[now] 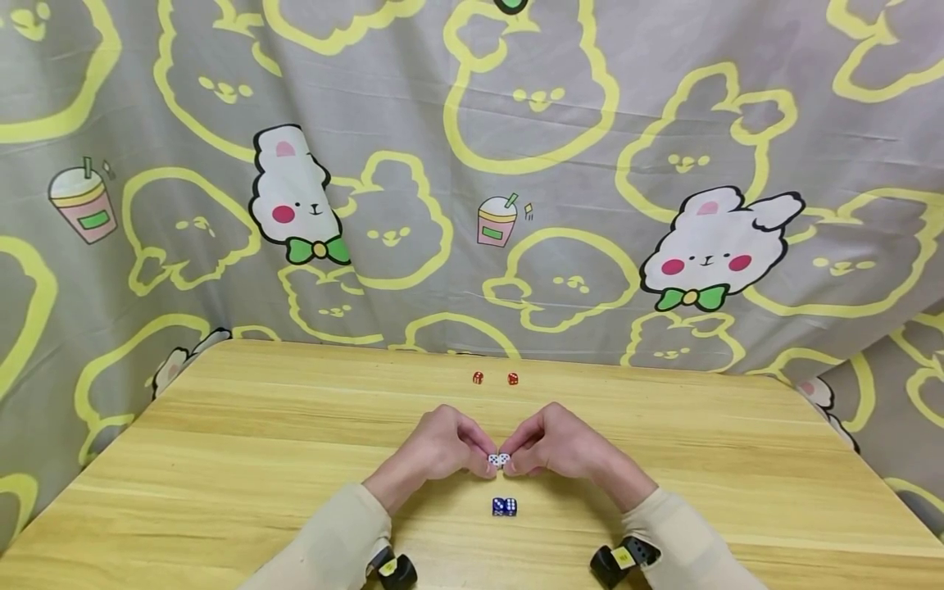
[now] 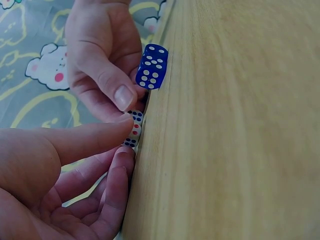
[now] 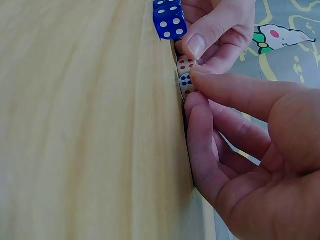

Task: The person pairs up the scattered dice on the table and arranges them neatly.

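My left hand [image 1: 440,443] pinches one white die [image 1: 493,460] between thumb and fingers, low at the tabletop. Opposite it, my right hand [image 1: 562,442] pinches a second white die [image 1: 505,460]. The two white dice sit side by side, apparently touching. Red and dark pips show on the white die [image 3: 187,81] in the right wrist view, partly covered by fingertips. Closer to me, two blue dice [image 1: 505,507] with white pips stand against each other on the table.
Beyond my hands, a red die [image 1: 478,378] and another red die [image 1: 512,378] lie apart near the back of the wooden table [image 1: 295,410]. A grey patterned curtain [image 1: 413,123] hangs behind the table and along its sides.
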`<control>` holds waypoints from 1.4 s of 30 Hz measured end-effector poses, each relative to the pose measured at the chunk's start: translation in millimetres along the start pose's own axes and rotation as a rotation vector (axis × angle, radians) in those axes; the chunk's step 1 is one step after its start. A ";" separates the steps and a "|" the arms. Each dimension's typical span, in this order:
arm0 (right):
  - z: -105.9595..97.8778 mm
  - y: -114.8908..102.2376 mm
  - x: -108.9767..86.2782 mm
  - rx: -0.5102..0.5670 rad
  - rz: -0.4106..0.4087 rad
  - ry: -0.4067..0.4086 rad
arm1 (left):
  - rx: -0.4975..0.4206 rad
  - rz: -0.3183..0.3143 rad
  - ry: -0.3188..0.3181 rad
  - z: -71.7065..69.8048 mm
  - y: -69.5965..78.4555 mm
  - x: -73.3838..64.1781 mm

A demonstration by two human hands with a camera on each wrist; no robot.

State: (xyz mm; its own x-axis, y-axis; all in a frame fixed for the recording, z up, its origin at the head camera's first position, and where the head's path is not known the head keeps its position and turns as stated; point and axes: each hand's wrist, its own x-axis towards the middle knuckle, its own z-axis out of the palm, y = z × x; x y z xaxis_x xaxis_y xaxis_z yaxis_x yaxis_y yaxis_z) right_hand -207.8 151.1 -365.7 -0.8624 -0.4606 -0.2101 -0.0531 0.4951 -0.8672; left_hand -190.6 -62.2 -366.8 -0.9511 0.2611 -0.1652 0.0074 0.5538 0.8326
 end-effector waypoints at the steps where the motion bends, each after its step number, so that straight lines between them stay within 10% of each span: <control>1: -0.1 0.3 0.1 0.000 0.001 0.000 | 0.001 -0.002 0.000 0.1 0.2 0.0; 27: 0.0 1.1 0.5 -0.012 0.015 0.012 | -0.093 0.005 -0.027 -5.4 -2.8 1.3; 42: 0.9 0.0 0.1 -0.019 0.024 0.022 | -0.161 -0.010 0.117 -20.2 3.2 14.9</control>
State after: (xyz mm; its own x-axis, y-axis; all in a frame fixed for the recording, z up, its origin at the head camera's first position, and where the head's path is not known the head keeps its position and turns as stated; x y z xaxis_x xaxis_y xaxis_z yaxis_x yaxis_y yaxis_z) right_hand -207.5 150.3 -366.1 -0.8743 -0.4324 -0.2206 -0.0417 0.5196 -0.8534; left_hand -211.0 -72.5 -355.9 -0.9803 0.1578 -0.1189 -0.0424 0.4198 0.9066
